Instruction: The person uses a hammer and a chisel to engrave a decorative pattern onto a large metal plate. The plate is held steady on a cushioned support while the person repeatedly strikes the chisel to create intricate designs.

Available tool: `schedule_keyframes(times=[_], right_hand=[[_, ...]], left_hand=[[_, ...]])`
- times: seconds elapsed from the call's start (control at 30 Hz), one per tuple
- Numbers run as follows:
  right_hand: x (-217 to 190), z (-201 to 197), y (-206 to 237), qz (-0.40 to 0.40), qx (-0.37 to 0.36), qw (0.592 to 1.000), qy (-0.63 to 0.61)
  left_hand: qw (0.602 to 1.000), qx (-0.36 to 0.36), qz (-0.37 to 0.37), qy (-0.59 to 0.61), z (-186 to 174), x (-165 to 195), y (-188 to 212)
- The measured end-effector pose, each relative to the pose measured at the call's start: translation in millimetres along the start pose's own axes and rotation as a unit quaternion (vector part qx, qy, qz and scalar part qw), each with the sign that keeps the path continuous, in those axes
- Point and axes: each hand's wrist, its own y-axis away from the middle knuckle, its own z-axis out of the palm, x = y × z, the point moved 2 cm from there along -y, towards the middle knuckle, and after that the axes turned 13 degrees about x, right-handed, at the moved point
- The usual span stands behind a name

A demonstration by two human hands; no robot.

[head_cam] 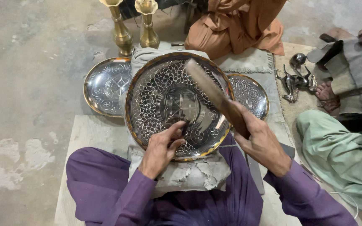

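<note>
a: where is the big plate point(164, 90)?
b: it lies tilted on a grey pad point(197, 173) in the person's lap, silver with cut patterns and a gold rim.
a: and the left hand point(161, 148)?
b: curled, it pinches a small dark punch point(184, 125) whose tip touches the plate near the lower rim.
a: the right hand point(262, 142)?
b: wrapped tight around a wooden mallet point(214, 94), held slanting above the plate.
a: what lies around?
b: two smaller plates, one at left point(105, 86), one at right point(252, 94), partly behind the big plate. two brass vases point(147, 27) stand beyond. metal figurines point(294, 81) lie on the mat at right, near another person's foot point(325, 94).
</note>
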Motion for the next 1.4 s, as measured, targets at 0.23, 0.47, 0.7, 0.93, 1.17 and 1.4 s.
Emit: schedule_keyframes(times=[0.23,0.47,0.7,0.93,1.17,1.4], right_hand=[[21.6,6.2,54.0,0.177,0.000,0.982,0.071],[34.9,12.0,114.3,0.278,0.075,0.957,0.033],[30.5,26.6,157.7,0.292,0.191,0.935,-0.066],[33.9,27.1,183.2,0.327,0.125,0.936,0.037],[26.6,38.9,201.6,0.325,0.179,0.928,-0.027],[34.6,46.0,218.8,0.371,0.212,0.903,-0.034]], left_hand=[[0.992,-0.097,0.076,0.006,-2.7,8.3,-13.8],[0.977,-0.173,0.125,-0.016,-1.5,8.5,-25.7],[0.962,-0.240,0.117,-0.049,-3.1,10.3,-31.0],[0.955,-0.265,0.119,-0.056,-1.5,10.8,-33.7],[0.952,-0.252,0.169,-0.036,-0.4,6.5,-35.5],[0.949,-0.275,0.139,-0.059,-2.1,5.7,-34.5]])
